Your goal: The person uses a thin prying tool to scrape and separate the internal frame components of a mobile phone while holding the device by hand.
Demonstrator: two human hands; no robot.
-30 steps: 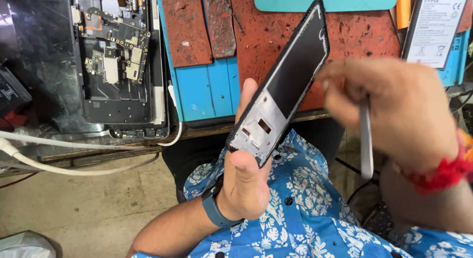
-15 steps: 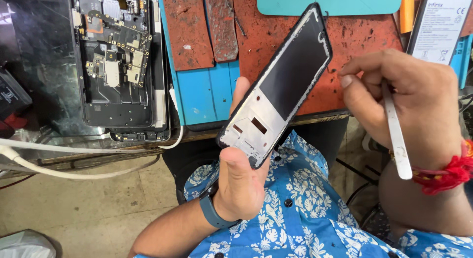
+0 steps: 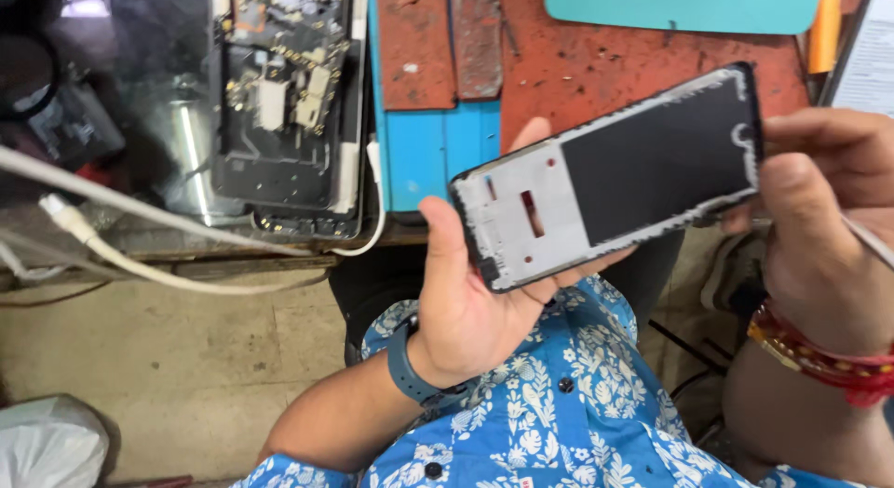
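Observation:
My left hand (image 3: 470,302) holds a black phone frame (image 3: 615,171) by its lower end, inner side up, with a dark panel and a pale metal section showing. The frame lies tilted nearly level above my lap. My right hand (image 3: 824,227) grips the frame's top end with thumb and fingers. A thin white tool (image 3: 871,241) is tucked in that same hand and sticks out to the right. A dark blue band sits on my left wrist, red threads on my right wrist.
An opened phone with bare circuit boards (image 3: 284,106) lies on the dark bench at upper left. White cables (image 3: 140,237) hang off the bench edge. A worn red and blue work mat (image 3: 447,88), a teal mat (image 3: 680,6) and a white bag (image 3: 47,446) are around.
The phone frame has swung from steeply upright to nearly level. My right hand came in from the right and took hold of its top end, the white tool still in it.

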